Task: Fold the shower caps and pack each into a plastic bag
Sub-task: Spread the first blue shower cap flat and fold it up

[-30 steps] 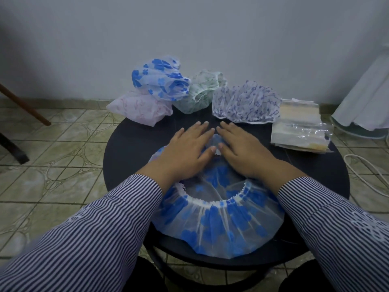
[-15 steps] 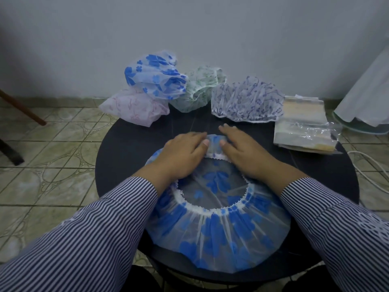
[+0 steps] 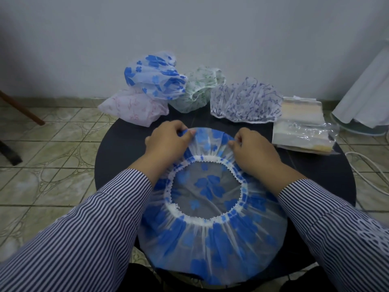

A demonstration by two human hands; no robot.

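On the round table (image 3: 117,157), the blue-flowered shower cap (image 3: 212,234) lies spread open-side up, its far edge pinched by the left hand (image 3: 166,142) and right hand (image 3: 250,148).

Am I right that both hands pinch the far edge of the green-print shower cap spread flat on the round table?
Not quite. In the head view the left hand and right hand pinch the far edge of the blue-flowered shower cap spread on the round table. The green-print cap lies bunched at the back, untouched.
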